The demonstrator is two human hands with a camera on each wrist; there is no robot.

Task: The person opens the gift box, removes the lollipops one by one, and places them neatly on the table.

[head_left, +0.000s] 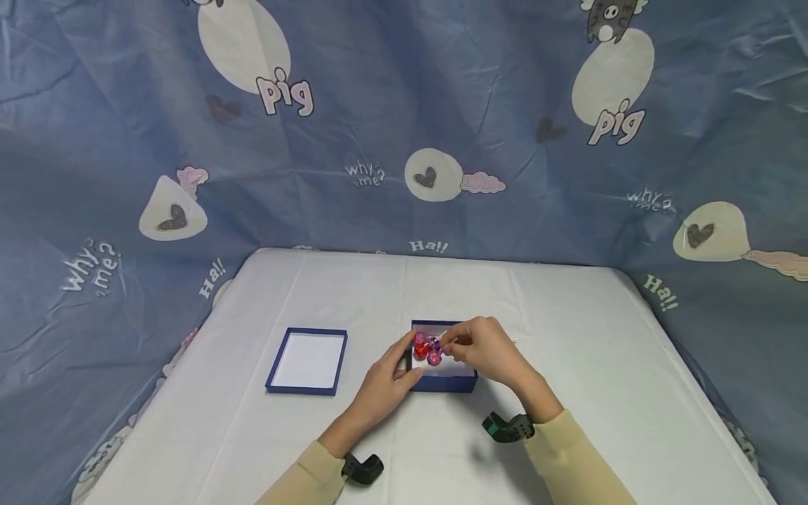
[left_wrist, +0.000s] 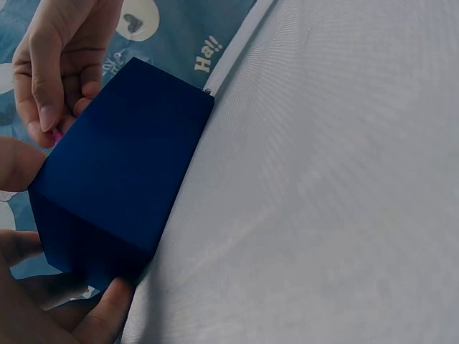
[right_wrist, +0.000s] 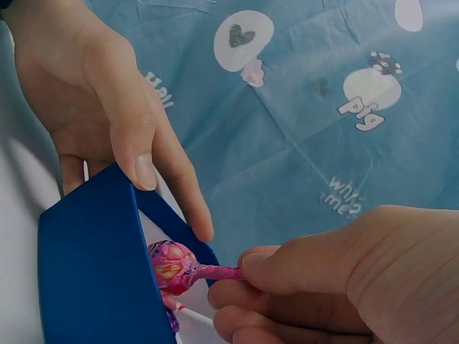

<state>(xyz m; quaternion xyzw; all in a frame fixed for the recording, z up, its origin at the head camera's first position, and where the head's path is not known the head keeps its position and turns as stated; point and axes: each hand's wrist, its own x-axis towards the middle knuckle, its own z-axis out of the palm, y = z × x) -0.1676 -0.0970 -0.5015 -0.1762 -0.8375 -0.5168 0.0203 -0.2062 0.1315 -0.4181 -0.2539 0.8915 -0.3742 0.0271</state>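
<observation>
A blue box (head_left: 445,384) with a pale interior lies with its top open in front of me. My left hand (head_left: 384,386) grips its left end, thumb on the near rim and a finger reaching along the far rim in the right wrist view. Over the box, my right hand (head_left: 489,351) pinches a pink-wrapped lollipop (right_wrist: 173,269) by its stick end between thumb and forefinger. Its round head is at the box opening. Other lollipops (head_left: 420,349) in red, pink and purple wrappers lie inside the box. The near wall partly hides them in the right wrist view.
To the left, a blue-edged box lid (head_left: 308,361) lies on the white-covered table (head_left: 562,337), its white inside facing up. A blue printed cloth (head_left: 353,126) hangs behind the table. Both wrists wear dark bands.
</observation>
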